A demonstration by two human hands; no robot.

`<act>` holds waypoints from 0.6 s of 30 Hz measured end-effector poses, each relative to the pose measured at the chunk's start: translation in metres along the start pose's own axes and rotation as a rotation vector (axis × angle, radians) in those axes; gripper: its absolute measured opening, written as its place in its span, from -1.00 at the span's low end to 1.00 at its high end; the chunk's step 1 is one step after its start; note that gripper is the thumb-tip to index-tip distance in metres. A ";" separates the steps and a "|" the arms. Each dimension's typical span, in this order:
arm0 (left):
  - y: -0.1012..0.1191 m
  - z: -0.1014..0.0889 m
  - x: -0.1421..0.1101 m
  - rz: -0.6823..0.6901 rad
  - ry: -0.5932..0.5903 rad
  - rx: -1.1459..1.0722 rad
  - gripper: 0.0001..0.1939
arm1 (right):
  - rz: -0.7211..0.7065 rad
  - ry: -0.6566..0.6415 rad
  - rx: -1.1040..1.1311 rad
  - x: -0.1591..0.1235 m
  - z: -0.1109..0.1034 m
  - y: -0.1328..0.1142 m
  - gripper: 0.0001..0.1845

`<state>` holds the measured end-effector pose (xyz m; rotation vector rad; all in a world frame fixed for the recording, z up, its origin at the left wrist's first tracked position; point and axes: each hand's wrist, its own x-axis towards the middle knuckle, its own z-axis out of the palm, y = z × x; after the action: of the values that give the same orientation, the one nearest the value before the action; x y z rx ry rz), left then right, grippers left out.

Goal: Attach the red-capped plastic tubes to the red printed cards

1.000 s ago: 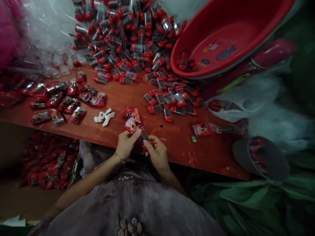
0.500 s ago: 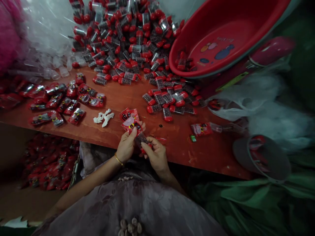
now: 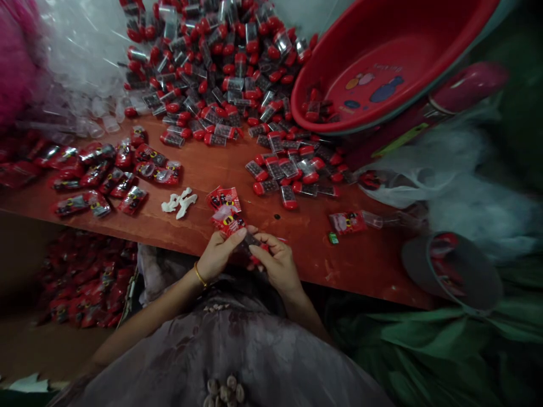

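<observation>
My left hand (image 3: pixel 219 254) is closed on a small red printed packet (image 3: pixel 228 220) at the near edge of the red-brown table (image 3: pixel 212 169). My right hand (image 3: pixel 278 263) pinches a clear tube with a red cap (image 3: pixel 253 244), and the tube's end sits in the packet's mouth. Another red packet (image 3: pixel 224 197) lies flat just beyond my hands. A gold bangle is on my left wrist.
A big heap of red-capped tubes (image 3: pixel 220 62) fills the table's back; more (image 3: pixel 292 167) lie mid-right. Filled packets (image 3: pixel 110 172) lie at left, more in a box below (image 3: pixel 80 282). A red basin (image 3: pixel 382 62) tilts at right. White scraps (image 3: pixel 180 202), a loose packet (image 3: pixel 348 222), plastic bags.
Both hands have drawn closer together and slightly right. The tube has gone further into the packet held by the left hand.
</observation>
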<state>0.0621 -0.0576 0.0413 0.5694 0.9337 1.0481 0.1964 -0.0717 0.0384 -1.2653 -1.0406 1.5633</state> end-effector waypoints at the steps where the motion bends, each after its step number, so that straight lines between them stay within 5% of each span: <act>1: 0.000 -0.001 0.000 0.012 -0.012 0.022 -0.61 | 0.019 0.002 0.083 0.001 0.002 0.001 -0.74; 5: -0.001 0.003 0.000 0.042 -0.002 0.048 -0.52 | -0.024 0.108 0.251 0.000 0.013 0.010 -0.72; 10: 0.001 0.008 -0.002 0.053 0.048 0.082 -0.40 | -0.121 0.182 0.113 -0.002 0.020 0.014 -0.74; 18: -0.001 0.000 0.002 0.037 0.029 0.014 -0.45 | -0.066 0.082 0.025 -0.003 0.018 0.006 -0.77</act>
<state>0.0630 -0.0561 0.0393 0.5869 0.9597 1.0861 0.1781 -0.0781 0.0359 -1.2553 -0.9983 1.4589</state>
